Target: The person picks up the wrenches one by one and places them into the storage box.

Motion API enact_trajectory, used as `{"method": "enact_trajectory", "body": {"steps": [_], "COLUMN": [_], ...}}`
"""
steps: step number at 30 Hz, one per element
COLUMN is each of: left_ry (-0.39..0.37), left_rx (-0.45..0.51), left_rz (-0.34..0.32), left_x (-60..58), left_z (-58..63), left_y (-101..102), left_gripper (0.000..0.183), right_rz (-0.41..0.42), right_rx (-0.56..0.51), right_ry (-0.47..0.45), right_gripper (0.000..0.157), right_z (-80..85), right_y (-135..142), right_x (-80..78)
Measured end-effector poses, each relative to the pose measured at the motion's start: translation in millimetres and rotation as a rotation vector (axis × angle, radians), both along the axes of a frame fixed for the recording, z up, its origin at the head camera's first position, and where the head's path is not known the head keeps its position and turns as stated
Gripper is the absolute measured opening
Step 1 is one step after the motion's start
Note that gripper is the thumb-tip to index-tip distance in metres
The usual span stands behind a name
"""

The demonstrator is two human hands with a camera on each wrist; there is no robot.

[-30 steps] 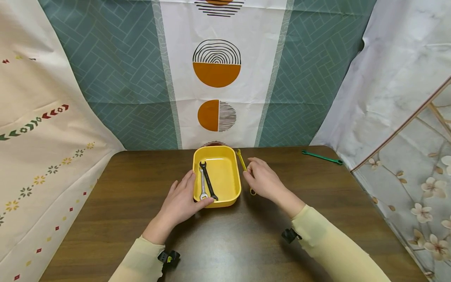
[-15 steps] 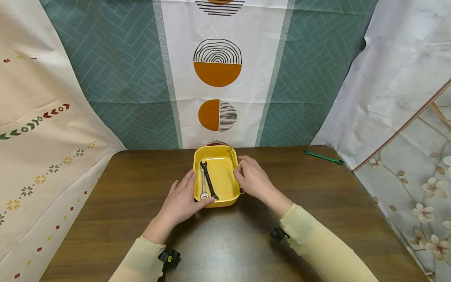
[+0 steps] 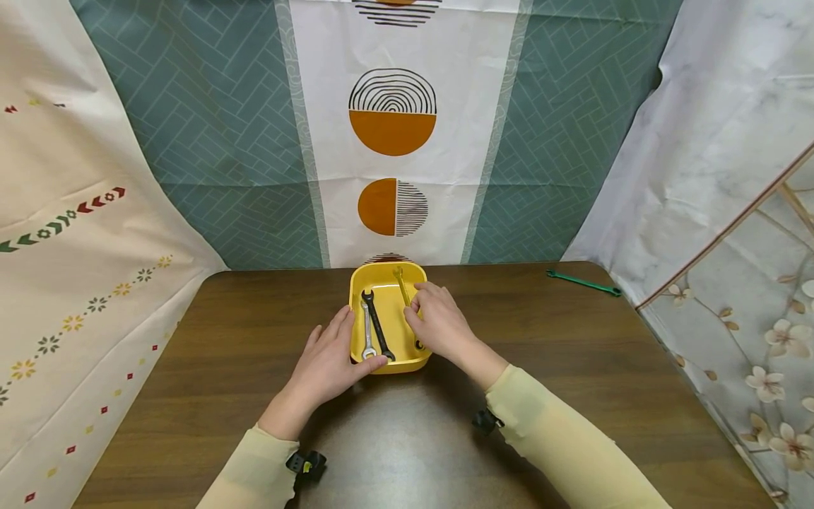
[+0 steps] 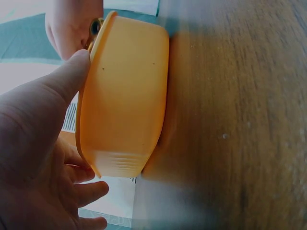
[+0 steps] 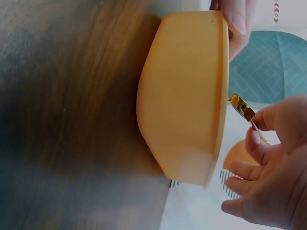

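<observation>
In the head view a yellow plastic tray [image 3: 391, 367] holds a silver wrench [image 3: 367, 331] and a black wrench [image 3: 378, 326] along its left side. Thumb and fingertips of my left hand [image 3: 327, 360] rest on the tray's near left corner, fingers fairly straight; the left wrist view has the thumb [image 4: 72, 72] at the rim. My right hand [image 3: 439, 322] pinches a yellow combination wrench [image 3: 403, 286] by its middle, over the right part of the tray. In the right wrist view that wrench's shiny end [image 5: 242, 107] shows just above the rim, between thumb and index finger.
A green wrench [image 3: 584, 283] lies at the back right of the brown wooden table [image 3: 267, 304]. Patterned cloths hang behind the table [image 3: 540, 141] and at both sides.
My right hand has lifted the yellow wrench from the table beside the tray and carried it left over the tray's rim. The left hand and the tray have stayed in place.
</observation>
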State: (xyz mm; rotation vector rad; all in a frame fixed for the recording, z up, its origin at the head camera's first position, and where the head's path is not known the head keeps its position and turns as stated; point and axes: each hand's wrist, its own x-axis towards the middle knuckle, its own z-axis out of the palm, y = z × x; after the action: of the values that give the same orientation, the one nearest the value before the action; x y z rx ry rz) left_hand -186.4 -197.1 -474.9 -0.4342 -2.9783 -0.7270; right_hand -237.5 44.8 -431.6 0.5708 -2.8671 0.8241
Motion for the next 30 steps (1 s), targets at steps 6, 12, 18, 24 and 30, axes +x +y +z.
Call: {"method": "enact_trajectory", "body": {"steps": [6, 12, 18, 24, 30], "left_ry": [0.012, 0.008, 0.005, 0.011, 0.02], "left_rx": [-0.007, -0.012, -0.011, -0.012, -0.016], "left_rz": [-0.002, 0.0, 0.002, -0.001, -0.006], "left_x": [-0.1, 0.0, 0.0, 0.1, -0.1], "left_z": [-0.4, -0.6, 0.0, 0.1, -0.4], "left_y": [-0.6, -0.1, 0.0, -0.1, -0.1], "left_gripper": [0.119, 0.119, 0.119, 0.118, 0.118], "right_rz": [0.005, 0.016, 0.026, 0.026, 0.021], "right_rx": [0.019, 0.036, 0.052, 0.069, 0.09], "right_ry": [0.018, 0.032, 0.044, 0.051, 0.059], "right_gripper": [0.029, 0.029, 0.029, 0.028, 0.028], "right_z": [-3.7, -6.9, -13.3, -18.0, -21.1], "right_y": [-11.8, -21.2, -29.0, -36.9, -43.6], "right_x": [-0.1, -1.0, -4.4, -4.3, -4.0]}}
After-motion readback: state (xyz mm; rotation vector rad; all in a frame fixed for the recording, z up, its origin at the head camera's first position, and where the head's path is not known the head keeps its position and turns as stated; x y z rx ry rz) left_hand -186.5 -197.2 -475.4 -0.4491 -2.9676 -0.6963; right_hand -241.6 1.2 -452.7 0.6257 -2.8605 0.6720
